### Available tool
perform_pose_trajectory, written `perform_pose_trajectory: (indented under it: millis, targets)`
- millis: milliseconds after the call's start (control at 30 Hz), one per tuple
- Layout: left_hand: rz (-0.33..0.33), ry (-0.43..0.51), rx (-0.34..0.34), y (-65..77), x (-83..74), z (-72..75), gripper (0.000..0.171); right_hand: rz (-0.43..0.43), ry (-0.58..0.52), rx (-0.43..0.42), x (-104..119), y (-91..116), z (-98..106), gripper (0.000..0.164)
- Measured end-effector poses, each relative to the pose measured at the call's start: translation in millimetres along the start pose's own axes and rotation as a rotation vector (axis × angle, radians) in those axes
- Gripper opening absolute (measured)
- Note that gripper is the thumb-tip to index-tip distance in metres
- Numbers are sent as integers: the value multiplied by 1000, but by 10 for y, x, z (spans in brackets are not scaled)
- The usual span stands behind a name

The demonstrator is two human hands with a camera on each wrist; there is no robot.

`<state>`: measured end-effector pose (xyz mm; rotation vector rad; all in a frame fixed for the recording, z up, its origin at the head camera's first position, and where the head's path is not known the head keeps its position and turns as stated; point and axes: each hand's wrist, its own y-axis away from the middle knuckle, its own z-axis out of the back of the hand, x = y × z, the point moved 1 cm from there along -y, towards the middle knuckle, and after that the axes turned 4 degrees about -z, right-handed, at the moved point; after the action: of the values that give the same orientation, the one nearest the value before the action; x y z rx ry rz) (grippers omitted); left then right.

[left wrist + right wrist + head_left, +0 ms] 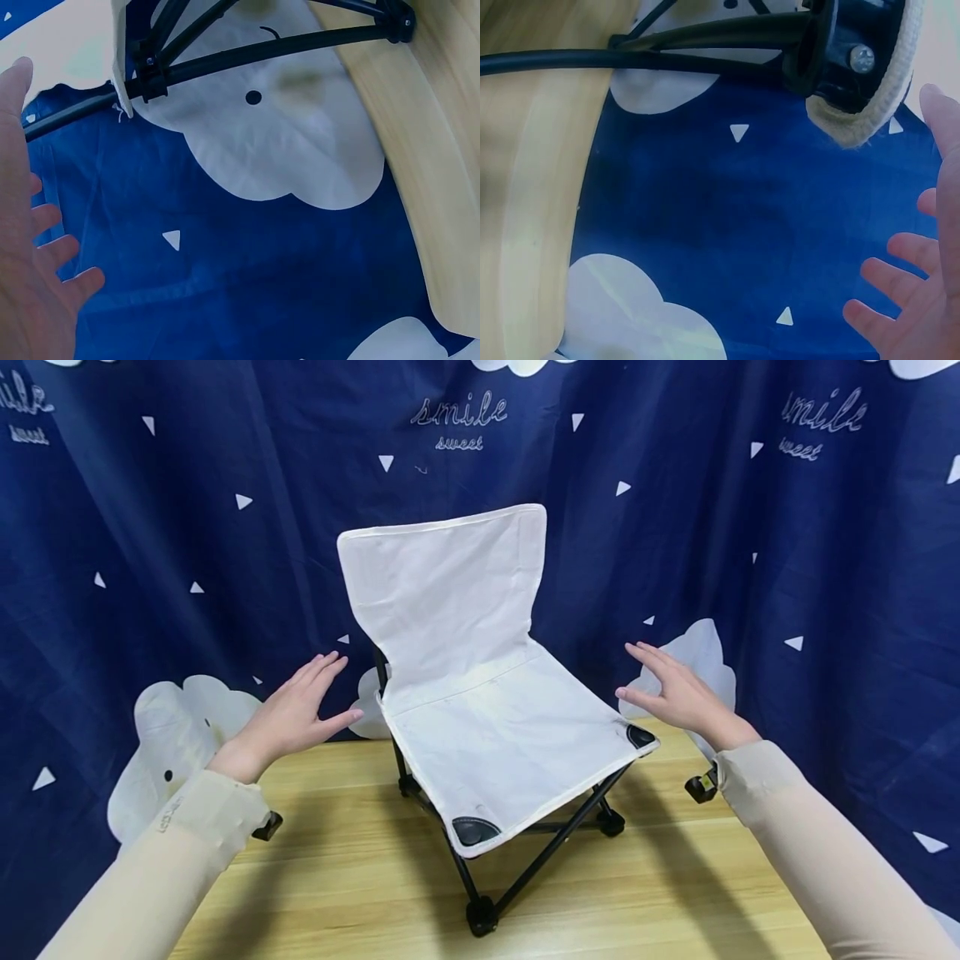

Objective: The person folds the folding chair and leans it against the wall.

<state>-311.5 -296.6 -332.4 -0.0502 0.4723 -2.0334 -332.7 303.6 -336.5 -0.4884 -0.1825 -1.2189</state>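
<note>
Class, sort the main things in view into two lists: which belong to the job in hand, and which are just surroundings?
Job in hand:
- white folding chair, standing unfolded
- left hand, open beside it
- right hand, open on the other side

Just surroundings:
- wood-grain tabletop under the chair
- blue "smile sweet" curtain behind

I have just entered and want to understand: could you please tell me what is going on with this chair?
A person holds out the left hand and the right hand, fingers extended, on either side of a white folding chair; neither hand appears to touch it. The chair stands unfolded on a wooden tabletop, before a dark blue curtain.
</note>
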Motion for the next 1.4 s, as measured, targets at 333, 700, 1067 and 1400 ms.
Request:
perform_pose_trajectory:
  millis: [333,700,1067,1400]
  targets:
    - [-34,1,-4,-5,-107,71,89,34,-10,-21,32,24,1,85]
    - [-81,11,-33,28,-178,106,84,85,-22,-68,38,24,-24,82]
    - [-112,15,-59,89,-230,45,82,95,-36,-92,6,87,-83,78]
    - [-144,25,-106,126,-265,-11,79,142,-50,-146,20,132,-133,77]
